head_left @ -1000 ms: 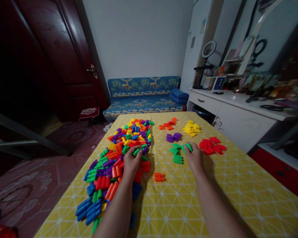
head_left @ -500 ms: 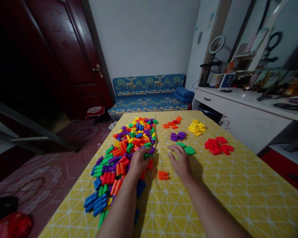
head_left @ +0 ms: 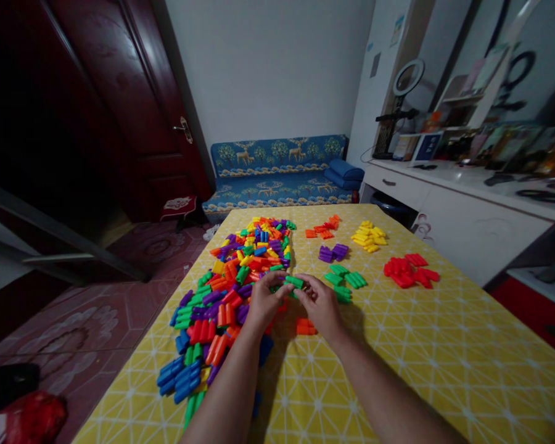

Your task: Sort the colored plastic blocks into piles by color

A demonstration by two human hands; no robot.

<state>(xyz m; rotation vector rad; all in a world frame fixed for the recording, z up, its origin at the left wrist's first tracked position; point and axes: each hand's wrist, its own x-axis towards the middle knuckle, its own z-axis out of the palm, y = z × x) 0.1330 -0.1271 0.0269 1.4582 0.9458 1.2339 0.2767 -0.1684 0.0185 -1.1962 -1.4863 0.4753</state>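
Observation:
My left hand and my right hand meet over the right edge of a mixed heap of plastic building blocks. A green bullet-shaped building block is pinched between them, its left end by my left fingers and its right end by my right. Just beyond my right hand lies a group of green blocks. An orange block rests on the cloth nearer to me, partly behind my right hand.
Sorted groups lie on the yellow patterned tablecloth: purple blocks, orange blocks, yellow blocks and red blocks. A blue patterned sofa stands past the table, and a white dresser to the right.
My left hand has lifted a green block from the heap's edge. My right hand has moved left to meet it. More green blocks show in the green group.

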